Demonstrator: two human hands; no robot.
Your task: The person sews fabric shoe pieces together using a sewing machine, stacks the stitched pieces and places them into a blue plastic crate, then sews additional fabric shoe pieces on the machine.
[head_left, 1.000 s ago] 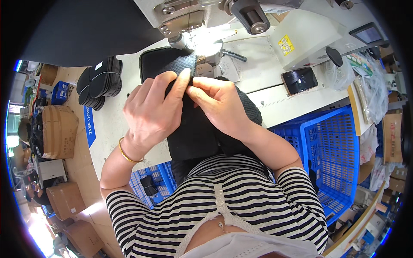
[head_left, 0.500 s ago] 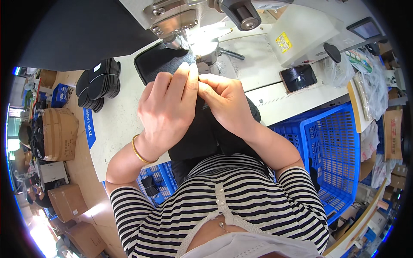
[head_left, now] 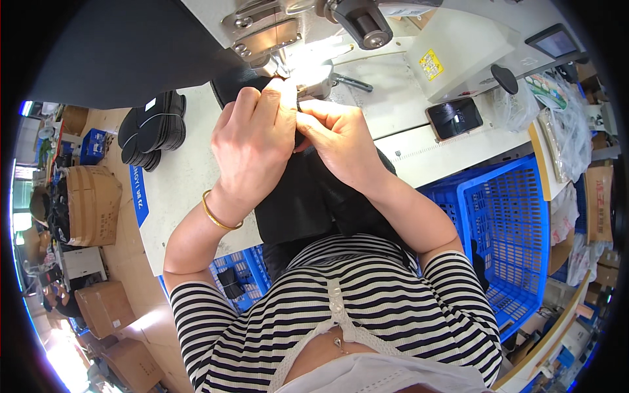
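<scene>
Black fabric (head_left: 295, 203) hangs from the table edge over my lap and runs up under my hands. A dark piece of it shows beside the lit needle area of the sewing machine (head_left: 270, 42). My left hand (head_left: 255, 137) is closed, its fingertips pinching the fabric close to the presser foot. Beside it my right hand (head_left: 341, 141) pinches the fabric edge between thumb and bent index finger. The two hands nearly touch, and they hide most of the held edge.
Bundled black sole-shaped pieces (head_left: 156, 128) lie on the white table (head_left: 190, 190) at left. A phone (head_left: 454, 118) rests at right, near a plastic bag (head_left: 511, 108). Below the table's right side stands a blue crate (head_left: 511, 242). Cardboard boxes (head_left: 92, 203) stand at far left.
My hands have shifted slightly, the left one covering more of the black piece by the needle. Less of that piece shows now. Both hands keep their pinch.
</scene>
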